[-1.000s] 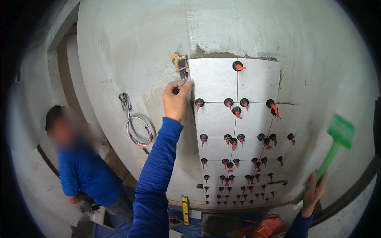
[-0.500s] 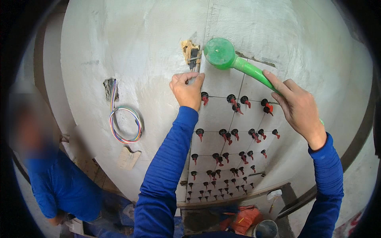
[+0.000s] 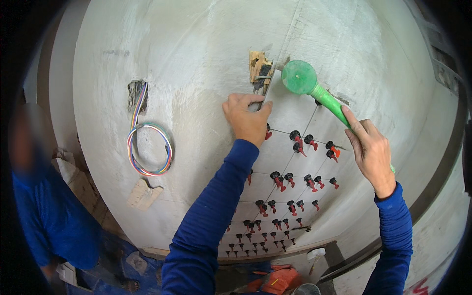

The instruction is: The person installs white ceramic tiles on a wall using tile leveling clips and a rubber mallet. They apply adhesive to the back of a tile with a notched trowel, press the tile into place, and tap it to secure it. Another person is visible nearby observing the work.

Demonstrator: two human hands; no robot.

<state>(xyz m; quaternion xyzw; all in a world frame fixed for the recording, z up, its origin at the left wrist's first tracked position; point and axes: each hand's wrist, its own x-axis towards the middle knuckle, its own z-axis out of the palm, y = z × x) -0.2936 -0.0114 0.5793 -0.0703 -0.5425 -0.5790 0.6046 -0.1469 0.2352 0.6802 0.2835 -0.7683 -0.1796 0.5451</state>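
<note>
My right hand (image 3: pixel 372 152) is wrapped round the green handle of a mallet (image 3: pixel 299 77), whose round head is over the top of the tiles. Beside that head, at the left edge of the tiled strip, my left hand (image 3: pixel 247 118) is closed, thumb and fingers pinched toward each other; what lies between them is too hidden to name. Just above it, a broken wooden piece (image 3: pixel 256 66) with a dark insert is set in the wall. Below and right of the left hand, grey wall tiles (image 3: pixel 287 110) carry several black and red tile levelling clips (image 3: pixel 278 181) along their joints.
A coil of coloured wires (image 3: pixel 169 160) hangs from a wall hole (image 3: pixel 137 96) at left, above a beige notched scraper (image 3: pixel 144 194). Another person in blue (image 3: pixel 59 216) stands at far left. Below lie an orange bag (image 3: pixel 280 281), a bucket (image 3: pixel 306 290) and a white-headed tool (image 3: pixel 315 253).
The view has shifted, so the wall and tiles sit farther right and lower. The mallet stays in my right hand, its head near the tile top. My left hand remains at the tile edge.
</note>
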